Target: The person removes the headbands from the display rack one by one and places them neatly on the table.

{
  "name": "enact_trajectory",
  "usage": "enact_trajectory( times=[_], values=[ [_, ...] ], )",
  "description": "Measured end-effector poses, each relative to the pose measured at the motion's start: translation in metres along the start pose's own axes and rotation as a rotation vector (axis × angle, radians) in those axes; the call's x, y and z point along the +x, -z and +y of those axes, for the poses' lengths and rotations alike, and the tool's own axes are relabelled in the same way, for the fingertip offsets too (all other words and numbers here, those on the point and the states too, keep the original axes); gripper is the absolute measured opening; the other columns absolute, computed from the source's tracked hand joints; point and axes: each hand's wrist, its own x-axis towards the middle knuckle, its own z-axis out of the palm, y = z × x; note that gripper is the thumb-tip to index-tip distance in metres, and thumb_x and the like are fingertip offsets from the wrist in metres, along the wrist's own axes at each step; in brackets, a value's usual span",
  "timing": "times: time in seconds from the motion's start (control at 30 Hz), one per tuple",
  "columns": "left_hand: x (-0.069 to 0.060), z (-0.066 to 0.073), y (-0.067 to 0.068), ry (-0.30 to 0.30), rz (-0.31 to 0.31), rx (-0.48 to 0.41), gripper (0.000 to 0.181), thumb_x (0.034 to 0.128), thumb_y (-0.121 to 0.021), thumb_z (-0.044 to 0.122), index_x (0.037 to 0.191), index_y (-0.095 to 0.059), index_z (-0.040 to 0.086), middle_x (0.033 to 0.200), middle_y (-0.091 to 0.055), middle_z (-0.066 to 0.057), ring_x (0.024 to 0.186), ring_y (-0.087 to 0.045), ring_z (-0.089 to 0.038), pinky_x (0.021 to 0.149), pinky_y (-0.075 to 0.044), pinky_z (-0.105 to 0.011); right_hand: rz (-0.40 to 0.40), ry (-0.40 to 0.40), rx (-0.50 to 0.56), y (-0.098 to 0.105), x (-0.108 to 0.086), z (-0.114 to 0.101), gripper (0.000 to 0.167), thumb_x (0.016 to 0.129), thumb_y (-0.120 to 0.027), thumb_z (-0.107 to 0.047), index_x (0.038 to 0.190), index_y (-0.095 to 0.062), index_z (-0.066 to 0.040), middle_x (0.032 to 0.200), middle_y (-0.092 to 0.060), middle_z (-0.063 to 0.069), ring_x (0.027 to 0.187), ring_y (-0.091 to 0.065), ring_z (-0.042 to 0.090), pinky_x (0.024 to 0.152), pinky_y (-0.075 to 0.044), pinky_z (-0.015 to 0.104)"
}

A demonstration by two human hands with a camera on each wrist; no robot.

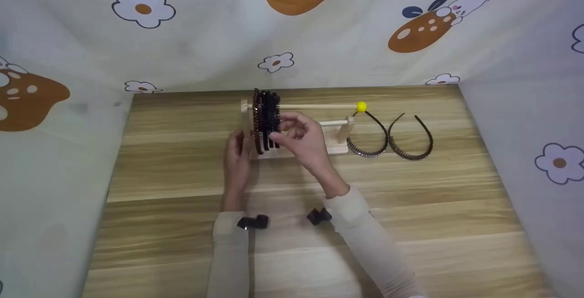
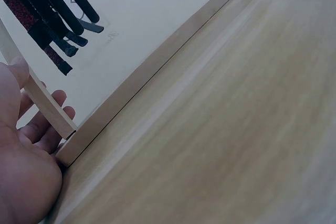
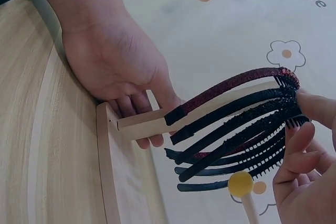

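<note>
Several dark toothed headbands point(image 1: 267, 120) hang side by side from the upper rod of a wooden rack point(image 1: 336, 149), bunched at its left end. The leftmost headband looks reddish brown and glittery; the others are black. My right hand point(image 1: 306, 140) pinches the right side of the bunch between thumb and fingers, as the right wrist view also shows point(image 3: 310, 166). Around the rack's left upright post point(image 3: 142, 126), my left hand point(image 1: 237, 161) curls its thumb and fingers, low near the base. Part of the post is hidden behind the headbands in the head view.
Two more headbands lie on the wood-grain table right of the rack, one beside its end point(image 1: 368, 153) and one farther right point(image 1: 413, 156). A yellow ball point(image 1: 362, 107) caps the upper rod's right end. Patterned cloth point(image 1: 205, 38) stands behind and at both sides.
</note>
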Motion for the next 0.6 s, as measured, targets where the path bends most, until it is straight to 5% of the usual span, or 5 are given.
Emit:
enact_trajectory(
  times=[0.2, 0.6],
  values=[
    [0.0013, -0.0007, -0.0016, -0.021, 0.009, -0.022, 0.043, 0.1186, -0.056, 0.023, 0.155, -0.053, 0.000, 0.163, -0.055, -0.025, 0.154, -0.049, -0.040, 0.131, -0.038, -0.052, -0.002, 0.012, -0.007, 0.0012, -0.0004, -0.0013, 0.043, 0.088, -0.090, 0.001, 0.127, -0.074, 0.007, 0.096, -0.074, 0.001, 0.066, -0.062, 0.007, 0.058, -0.051, 0.019],
    [0.0008, 0.0009, -0.0015, 0.019, 0.004, -0.005, 0.049, 0.1180, -0.056, 0.029, 0.158, -0.049, 0.002, 0.168, -0.049, -0.023, 0.158, -0.045, -0.039, 0.133, -0.036, -0.051, 0.021, 0.001, -0.021, 0.0070, -0.0009, -0.0059, 0.041, 0.088, -0.089, 0.005, 0.126, -0.074, 0.007, 0.094, -0.074, 0.001, 0.067, -0.062, 0.007, 0.057, -0.050, 0.018]
  ],
)
